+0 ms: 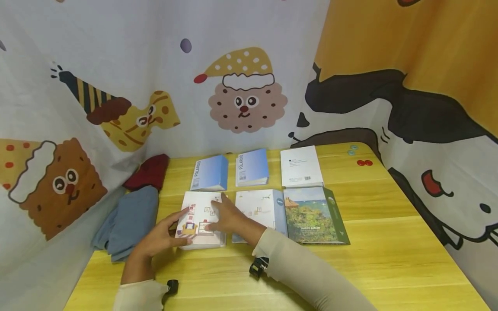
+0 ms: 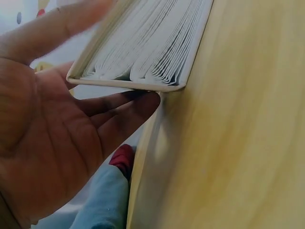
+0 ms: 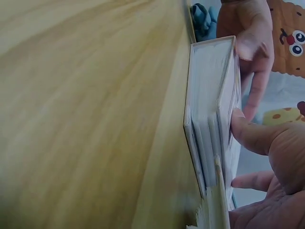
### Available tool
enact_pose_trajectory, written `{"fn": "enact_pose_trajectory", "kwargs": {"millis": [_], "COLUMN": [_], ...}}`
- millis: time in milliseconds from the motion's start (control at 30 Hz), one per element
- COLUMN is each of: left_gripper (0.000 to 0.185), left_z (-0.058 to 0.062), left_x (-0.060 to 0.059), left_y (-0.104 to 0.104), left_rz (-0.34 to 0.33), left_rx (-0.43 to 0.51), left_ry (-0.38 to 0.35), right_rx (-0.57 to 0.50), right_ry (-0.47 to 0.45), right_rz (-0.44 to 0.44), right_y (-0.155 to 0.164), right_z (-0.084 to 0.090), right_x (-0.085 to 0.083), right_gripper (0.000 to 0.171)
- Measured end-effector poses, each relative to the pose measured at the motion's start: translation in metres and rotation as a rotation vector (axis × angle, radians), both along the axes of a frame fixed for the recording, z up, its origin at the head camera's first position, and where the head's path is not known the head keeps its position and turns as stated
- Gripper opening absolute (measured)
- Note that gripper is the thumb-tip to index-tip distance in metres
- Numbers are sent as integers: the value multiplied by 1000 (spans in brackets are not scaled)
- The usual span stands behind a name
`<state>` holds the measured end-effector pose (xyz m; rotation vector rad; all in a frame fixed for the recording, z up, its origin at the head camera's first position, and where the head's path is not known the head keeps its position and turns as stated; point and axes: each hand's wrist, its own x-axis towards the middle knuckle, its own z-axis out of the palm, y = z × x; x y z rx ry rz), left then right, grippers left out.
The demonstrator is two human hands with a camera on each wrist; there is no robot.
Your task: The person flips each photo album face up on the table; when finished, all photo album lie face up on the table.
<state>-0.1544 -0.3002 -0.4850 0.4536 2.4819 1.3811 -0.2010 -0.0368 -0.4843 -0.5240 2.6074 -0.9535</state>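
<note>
A white photo album (image 1: 199, 235) with small coloured drawings lies on the table, front left among the albums. My left hand (image 1: 157, 237) is at its left side. In the left wrist view, the fingertips (image 2: 150, 102) touch the edge of the album (image 2: 128, 86) while the thumb reaches over it. From the other side, my right hand (image 1: 229, 216) rests on the cover with fingers spread. The right wrist view shows that thumb (image 3: 250, 136) at the cover's edge, beside the album's page block (image 3: 207, 81).
Right of it lie another white album (image 1: 249, 196) and a green landscape album (image 1: 311, 216). Behind are two blue albums (image 1: 210, 172), (image 1: 253, 166) and a white one (image 1: 301, 166). Blue-grey cloth (image 1: 134, 220) and dark red cloth (image 1: 149, 172) lie at left. Small red (image 1: 364, 163) pieces are far right.
</note>
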Motion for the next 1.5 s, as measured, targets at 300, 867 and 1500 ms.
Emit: {"fn": "enact_pose_trajectory", "kwargs": {"millis": [300,867,1500], "left_gripper": [100,105,94], "left_z": [3,40,37], "left_x": [-2,-2,4], "left_y": [5,68,187], "left_rz": [21,11,-91], "left_rx": [-176,-431,-416], "left_ry": [124,329,303], "right_rx": [39,-121,-34], "right_ry": [23,60,135], "right_rz": [26,13,49], "right_y": [5,95,191], "right_z": [6,32,18], "right_x": [-2,-17,-28], "right_gripper": [91,83,81]}}
